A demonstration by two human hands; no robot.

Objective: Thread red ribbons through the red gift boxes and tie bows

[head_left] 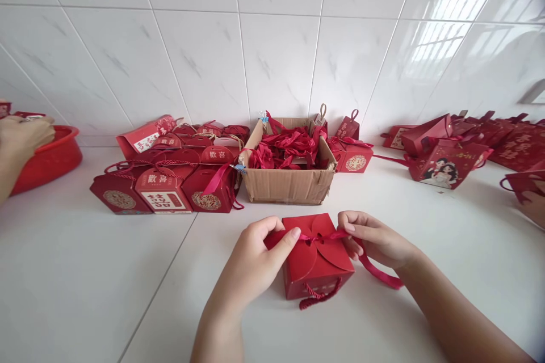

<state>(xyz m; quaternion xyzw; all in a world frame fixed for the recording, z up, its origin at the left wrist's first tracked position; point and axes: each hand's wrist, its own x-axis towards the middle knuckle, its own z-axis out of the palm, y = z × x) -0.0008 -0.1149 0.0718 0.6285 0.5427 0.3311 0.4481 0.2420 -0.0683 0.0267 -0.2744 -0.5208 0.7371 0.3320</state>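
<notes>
A red gift box (317, 264) stands on the white counter in front of me, its petal-shaped top flaps folded together. A red ribbon (381, 275) crosses the top and is knotted over the middle of the flaps. At the left edge of the lid my left hand (266, 249) pinches one side of the ribbon between thumb and fingers. My right hand (372, 238) is closed on the other side, with the loose end trailing down to the right. A twisted red cord handle (321, 298) hangs at the front of the box.
Behind the box is a cardboard carton (287, 186) filled with red ribbons (289, 144). Several red gift boxes (164, 190) sit at the left, more boxes (447, 164) at the right. Another person's hand (25, 139) reaches over a red basin (55, 159) at far left.
</notes>
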